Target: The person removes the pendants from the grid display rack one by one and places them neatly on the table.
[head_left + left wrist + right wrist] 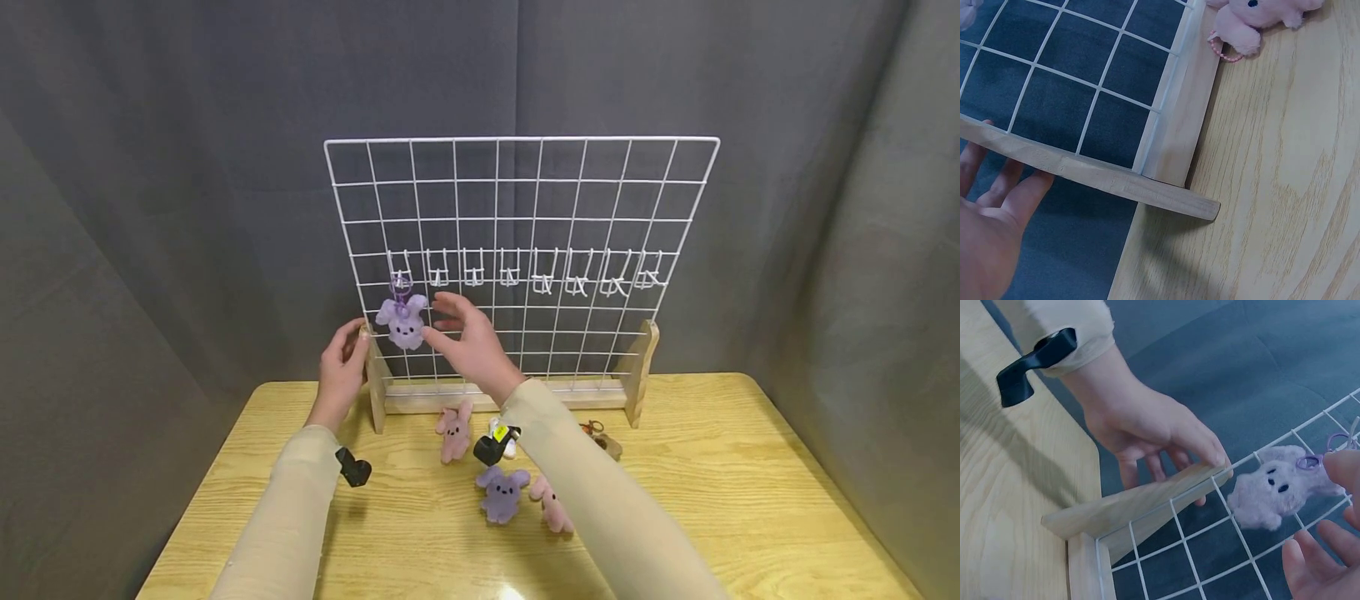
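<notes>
A light purple plush bunny keychain [406, 333] hangs by its purple ring [401, 286] from the leftmost hook of a white wire grid [517, 222]. Beside it is my right hand [476, 346], fingers apart and loosely bent, the thumb close to the plush; whether they touch I cannot tell. My left hand [341, 367] holds the grid stand's left wooden upright [376, 387] near its top. In the right wrist view, the left hand's fingers [1154, 465] go round that upright [1141, 497], and the plush [1266, 487] lies against the wires.
More white hooks [577, 285] run along the grid to the right. On the wooden table [720, 467] lie pink plush bunnies [454, 432], a darker purple one [502, 495], a white item [510, 448] and a brown plush [611, 447] partly behind my right sleeve. A grey curtain [225, 208] hangs behind.
</notes>
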A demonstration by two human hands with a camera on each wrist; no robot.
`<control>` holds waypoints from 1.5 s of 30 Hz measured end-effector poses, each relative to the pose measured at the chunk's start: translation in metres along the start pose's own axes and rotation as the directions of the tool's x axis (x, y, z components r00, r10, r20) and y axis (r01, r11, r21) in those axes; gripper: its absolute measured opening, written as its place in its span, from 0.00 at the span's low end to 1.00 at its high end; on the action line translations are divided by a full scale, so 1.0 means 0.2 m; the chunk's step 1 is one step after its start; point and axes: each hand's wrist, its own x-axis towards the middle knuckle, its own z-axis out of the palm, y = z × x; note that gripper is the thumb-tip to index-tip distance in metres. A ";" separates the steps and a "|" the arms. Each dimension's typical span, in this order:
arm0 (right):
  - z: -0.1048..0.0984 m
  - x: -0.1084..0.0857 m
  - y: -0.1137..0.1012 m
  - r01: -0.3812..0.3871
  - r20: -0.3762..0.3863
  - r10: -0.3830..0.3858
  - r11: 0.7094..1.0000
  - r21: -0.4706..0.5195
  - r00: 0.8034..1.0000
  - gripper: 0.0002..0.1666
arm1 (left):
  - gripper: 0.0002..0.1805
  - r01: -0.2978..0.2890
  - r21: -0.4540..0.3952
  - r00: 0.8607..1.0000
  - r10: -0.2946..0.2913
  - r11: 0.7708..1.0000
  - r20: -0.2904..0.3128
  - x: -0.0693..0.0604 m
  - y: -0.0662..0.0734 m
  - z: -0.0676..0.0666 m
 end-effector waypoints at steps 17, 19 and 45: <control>0.07 0.10 -0.08 -0.032 0.024 0.032 0.999 0.011 0.999 0.31 | 0.24 -0.043 0.013 0.999 0.043 0.999 -0.006 -0.01 -0.01 -0.01; 0.07 0.11 -0.08 -0.031 0.029 0.031 0.999 0.022 0.999 0.29 | 0.24 -0.052 0.003 0.999 0.052 0.999 -0.012 -0.01 -0.01 0.00; 0.15 0.10 -0.18 0.001 0.076 -0.008 0.995 0.102 0.997 0.17 | 0.24 -0.041 -0.012 0.999 0.041 0.999 -0.016 -0.01 -0.02 -0.01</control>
